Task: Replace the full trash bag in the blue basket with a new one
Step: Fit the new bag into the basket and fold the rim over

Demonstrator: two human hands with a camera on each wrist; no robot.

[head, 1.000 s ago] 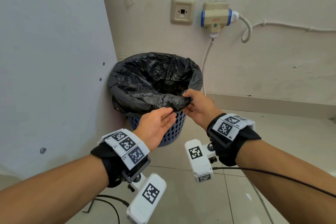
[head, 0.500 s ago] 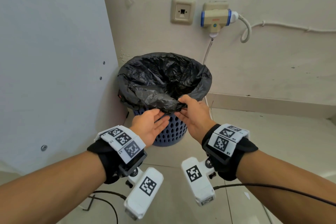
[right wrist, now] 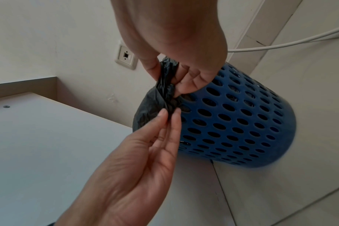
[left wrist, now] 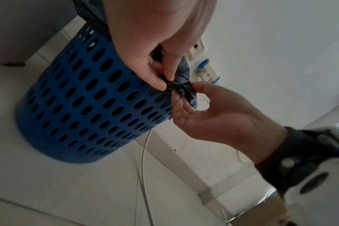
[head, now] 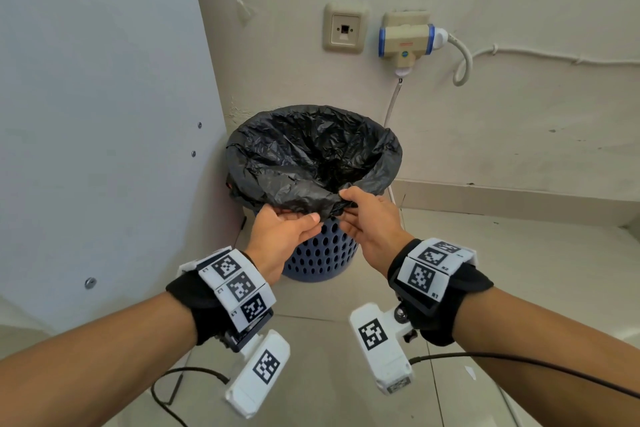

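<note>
Corner wall socket (head: 344,28) and adapter (head: 405,42) above blue basket (head: 320,253).

Trash bag (head: 304,149) lines basket (head: 322,253), standing in the wall corner.

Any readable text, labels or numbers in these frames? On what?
"R1": on the right wristband, beside a square marker.
"L1": on the left wristband, small and rotated.
Other wristband labels: too small to read.
Red label and round logo on the plug adapter: too small to read.
None on the trash bag or blue basket.
</note>
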